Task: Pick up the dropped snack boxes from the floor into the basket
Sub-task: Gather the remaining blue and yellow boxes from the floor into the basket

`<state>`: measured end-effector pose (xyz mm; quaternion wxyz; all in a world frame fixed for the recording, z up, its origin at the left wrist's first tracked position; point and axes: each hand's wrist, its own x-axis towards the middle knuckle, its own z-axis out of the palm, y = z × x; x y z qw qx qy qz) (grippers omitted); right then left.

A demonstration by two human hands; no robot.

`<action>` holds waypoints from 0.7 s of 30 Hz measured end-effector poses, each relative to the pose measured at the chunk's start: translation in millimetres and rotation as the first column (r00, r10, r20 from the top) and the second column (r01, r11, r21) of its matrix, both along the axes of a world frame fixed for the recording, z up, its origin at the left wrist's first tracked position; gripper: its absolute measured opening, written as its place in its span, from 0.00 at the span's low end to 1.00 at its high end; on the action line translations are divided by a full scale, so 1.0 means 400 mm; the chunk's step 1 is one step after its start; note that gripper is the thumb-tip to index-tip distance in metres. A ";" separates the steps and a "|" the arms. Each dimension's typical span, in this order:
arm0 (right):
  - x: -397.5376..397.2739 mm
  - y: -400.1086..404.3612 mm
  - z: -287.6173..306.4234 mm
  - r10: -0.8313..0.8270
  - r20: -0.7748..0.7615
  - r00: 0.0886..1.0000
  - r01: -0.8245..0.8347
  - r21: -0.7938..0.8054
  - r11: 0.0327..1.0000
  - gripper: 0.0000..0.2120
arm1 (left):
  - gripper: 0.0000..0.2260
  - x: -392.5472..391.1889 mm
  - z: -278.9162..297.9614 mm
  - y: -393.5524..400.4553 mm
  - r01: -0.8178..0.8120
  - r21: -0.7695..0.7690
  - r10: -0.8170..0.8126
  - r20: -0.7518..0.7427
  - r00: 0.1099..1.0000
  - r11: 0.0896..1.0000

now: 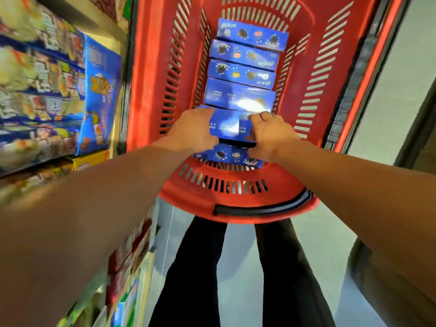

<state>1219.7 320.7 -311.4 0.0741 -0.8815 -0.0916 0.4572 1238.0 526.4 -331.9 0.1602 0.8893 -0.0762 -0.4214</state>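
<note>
gripping one blue snack box [230,125] inside the red basket [151,67], left hand [195,131] and right hand [271,135] fingers clamped on its ends.

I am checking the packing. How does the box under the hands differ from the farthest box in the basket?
The held box shows a text face; the farthest box shows cookie pictures. The left hand and right hand grip the held box; the farthest box is untouched. Both are blue and inside the red basket.
</note>
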 end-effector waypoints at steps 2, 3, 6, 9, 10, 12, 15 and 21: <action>-0.013 -0.001 0.068 -0.039 0.010 0.999 0.038 0.019 0.999 0.39 | 0.33 -0.006 0.070 0.000 0.000 -0.010 0.000 0.038 0.999 1.000; -0.020 -0.002 0.107 -0.064 0.028 0.998 0.063 0.041 0.997 0.39 | 0.32 -0.007 0.110 -0.004 -0.003 -0.011 0.003 0.060 0.998 1.000; -0.041 -0.005 0.245 -0.124 0.080 0.989 0.119 0.064 0.991 0.39 | 0.29 -0.008 0.248 -0.025 0.020 0.000 -0.020 0.108 0.994 1.000; -0.088 -0.018 0.396 -0.206 0.139 0.969 0.196 0.088 0.977 0.39 | 0.28 -0.040 0.397 -0.049 0.063 -0.044 -0.056 0.153 0.987 0.997; -0.110 -0.027 0.442 -0.250 0.162 0.955 0.238 0.088 0.967 0.38 | 0.27 -0.055 0.440 -0.062 0.076 -0.060 -0.065 0.166 0.984 0.995; -0.166 -0.052 0.536 -0.349 0.196 0.916 0.341 0.076 0.937 0.36 | 0.27 -0.088 0.528 -0.098 0.125 -0.095 -0.109 0.161 0.981 0.987; -0.276 -0.090 0.665 -0.510 0.247 0.824 0.507 0.079 0.858 0.34 | 0.27 -0.135 0.672 -0.172 0.266 -0.132 -0.247 0.141 0.959 0.955; -0.527 -0.166 0.862 -0.728 0.298 0.617 0.743 0.084 0.664 0.35 | 0.33 -0.240 0.884 -0.300 0.473 -0.200 -0.427 0.232 0.874 0.858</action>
